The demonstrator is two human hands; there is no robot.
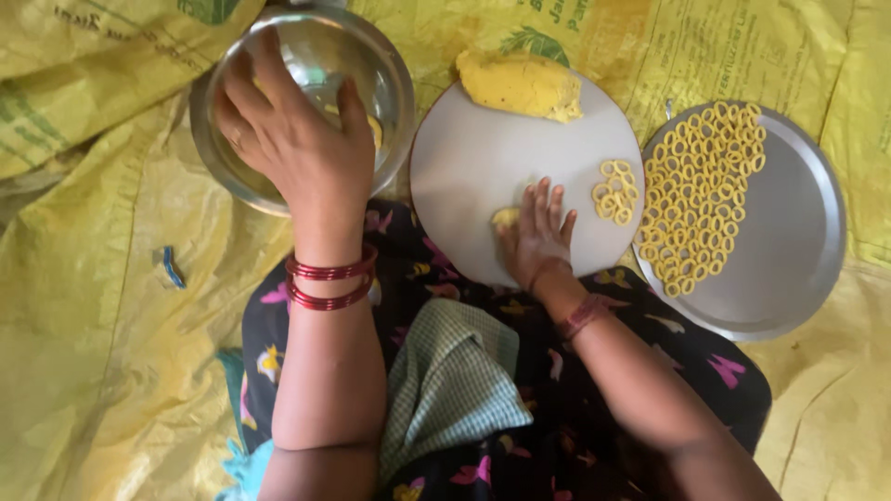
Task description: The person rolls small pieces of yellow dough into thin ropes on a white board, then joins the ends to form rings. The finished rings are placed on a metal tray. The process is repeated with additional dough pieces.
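**Soft yellow dough under the right hand, steel bowl under the left**

A small piece of dough (506, 219) lies near the lower edge of the round white board (483, 158), at the centre of the frame. The right hand (540, 237) rests flat on it with the fingers spread and straight, so only a yellow end shows at the thumb side. The hand presses from above and is not closed around anything. The dough seems soft and light; I judge that it takes any shape under a small pressure and also tears easily. It probably sticks a little, so rolling it under the flat fingers seems better than pinching it.

At the upper edge of the board sits the big dough lump (522, 85), with a rough, torn side. It looks heavier, and it is best taken from below with the whole palm.

On the right part of the board there is a little group of rings (615, 193). Many more rings (701, 190) cover the left half of the steel plate (798, 250) at the right of the frame. They are thin and look fragile, so they should be lifted gently at the sides.

In the upper left, the left hand (297, 139) lies open over the rim of the steel bowl (390, 74). Whether it grips the rim, I cannot tell. The bowl is stiff and smooth, perhaps slippery.

Everything stands on yellow sacking (102, 353) on the floor.
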